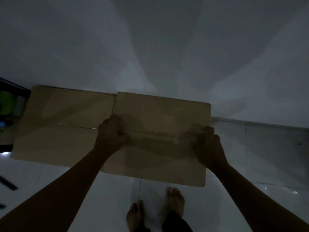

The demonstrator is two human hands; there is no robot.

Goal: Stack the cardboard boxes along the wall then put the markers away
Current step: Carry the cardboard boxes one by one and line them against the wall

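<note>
Head view shows both hands clamped on the right cardboard box (160, 139), left hand (111, 131) at its 9 o'clock edge, right hand (206, 141) at 3 o'clock, long axis running 9-to-3 along the wall (150, 47), touching the second box (61, 124); no writing legible.

Bare feet (156, 210) stand on pale floor tiles (250, 156); a green thing (6, 104) (blurred) sits far left by the wall (150, 47).
</note>
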